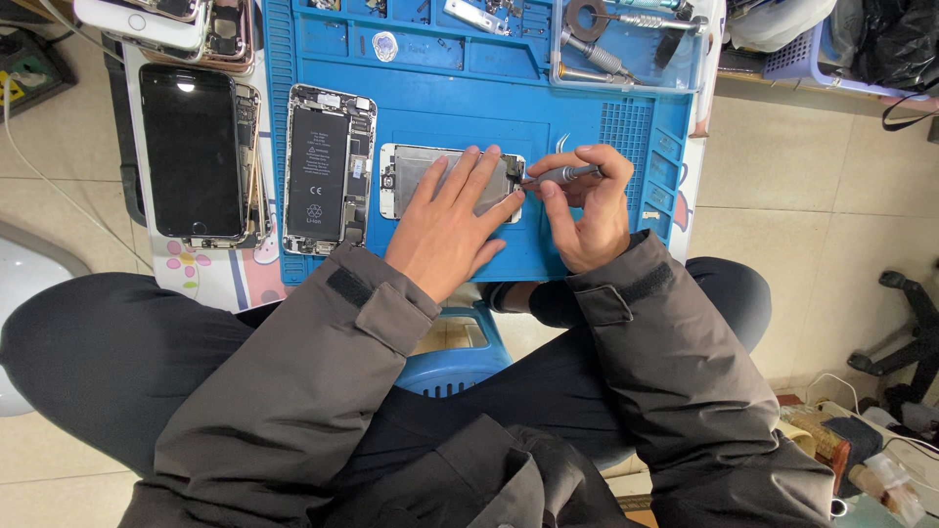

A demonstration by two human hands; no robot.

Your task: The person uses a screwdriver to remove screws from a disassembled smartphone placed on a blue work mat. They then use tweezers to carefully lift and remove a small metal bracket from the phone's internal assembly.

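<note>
Lying flat near the middle of the blue work mat (pixel 587 244), a detached phone screen panel (pixel 416 176) with a metal back plate is being pressed down by the left hand (pixel 450 230), whose fingers (pixel 479 171) are being spread open across the plate rather than curled around anything. A slim metal screwdriver (pixel 562 176) is being gripped by the right hand (pixel 587 210), pinched between thumb and fingertips, and its tip is being held against the right end of the panel, just beside the left index finger.

On the mat's left part, just beside the panel, an opened phone body (pixel 328 181) is being shown with its black battery and circuit parts exposed. Off the mat's left edge, a dark-screened phone (pixel 191 147) is lying on another opened handset. Beyond the mat's upper left corner, more handsets (pixel 171 24) are being kept in a stack. On the mat's upper right part, a clear tray (pixel 626 73) is being used for tools, among them a spare driver (pixel 597 59). A pair of tweezers (pixel 561 145) is resting on the mat just above the right hand. Below the mat's lower edge, a blue stool (pixel 460 357) is being seen between the knees.
</note>
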